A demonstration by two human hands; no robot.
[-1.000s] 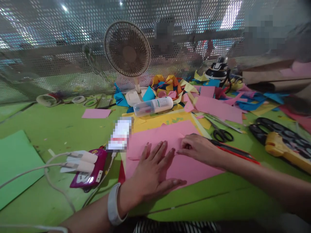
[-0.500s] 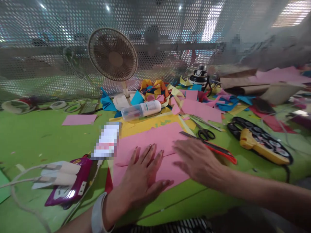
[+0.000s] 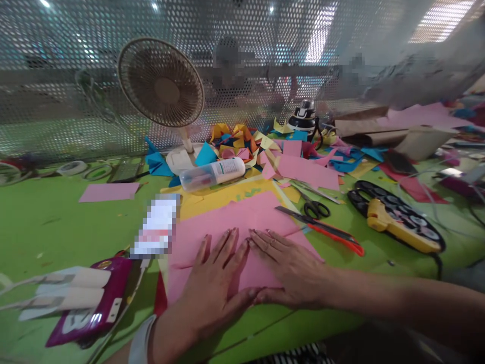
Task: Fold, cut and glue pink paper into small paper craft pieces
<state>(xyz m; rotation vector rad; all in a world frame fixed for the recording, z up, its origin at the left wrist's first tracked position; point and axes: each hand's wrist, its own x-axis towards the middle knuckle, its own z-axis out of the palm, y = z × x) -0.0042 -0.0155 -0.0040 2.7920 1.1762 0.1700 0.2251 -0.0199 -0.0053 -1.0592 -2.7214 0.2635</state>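
A pink sheet of paper (image 3: 238, 215) with a crease across it lies on a stack of yellow and white paper (image 3: 204, 201). On its left half my left hand (image 3: 214, 273) rests flat with fingers spread. My right hand (image 3: 290, 270) lies flat on the right half, fingers stretched out and close together. The two hands nearly meet, thumb tips and index fingers side by side. Just beyond my right hand, a red utility knife (image 3: 337, 235) with its blade out touches the sheet's edge. Dark-handled scissors (image 3: 316, 209) sit behind the knife.
To the left are a phone (image 3: 157, 225) and a purple power strip (image 3: 91, 298) with plugs and cables. A clear bottle (image 3: 214, 173), a fan (image 3: 162, 83) and coloured paper scraps (image 3: 306, 167) stand behind. On the right lies a yellow-handled glue gun (image 3: 405, 230) on a black palette.
My right hand has slid left across the pink sheet until it lies beside my left hand. My left hand stays on the paper. The view has shifted slightly right.
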